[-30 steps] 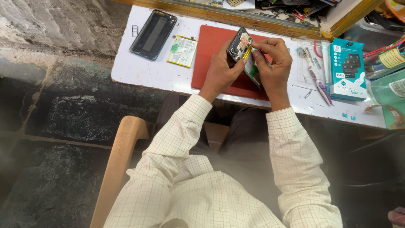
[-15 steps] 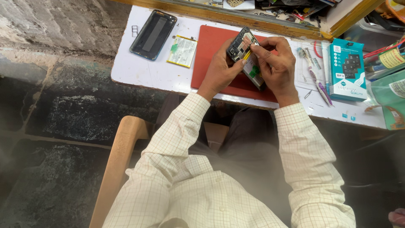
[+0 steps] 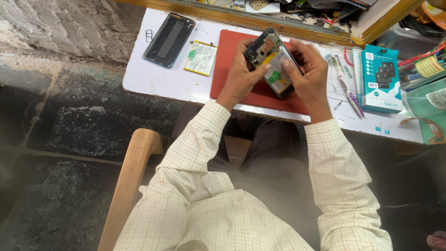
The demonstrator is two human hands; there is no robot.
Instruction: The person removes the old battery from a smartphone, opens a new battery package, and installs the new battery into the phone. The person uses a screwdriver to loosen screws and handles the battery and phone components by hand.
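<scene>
Surface: white table point(image 3: 162, 83), red mat point(image 3: 227, 51); teal box point(image 3: 380, 76) at 3 o'clock.
Floor: dark stone point(image 3: 69, 130).
Hands: left hand point(image 3: 241, 74) and right hand point(image 3: 310, 73) both grip opened phone point(image 3: 274, 62).

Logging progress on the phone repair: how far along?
Done: black back cover off, lying on the white table beside a loose flat battery. In hand: left hand and right hand hold the opened black phone, thumbs on its fitted battery. Left: cover still off.

Bright, even daylight falls on the white table point(image 3: 153, 81), where things cast only soft, short shadows. The floor below lies dim. A pale haze veils the checked shirt point(image 3: 223, 209) at the lower edge, softening focus there.
</scene>
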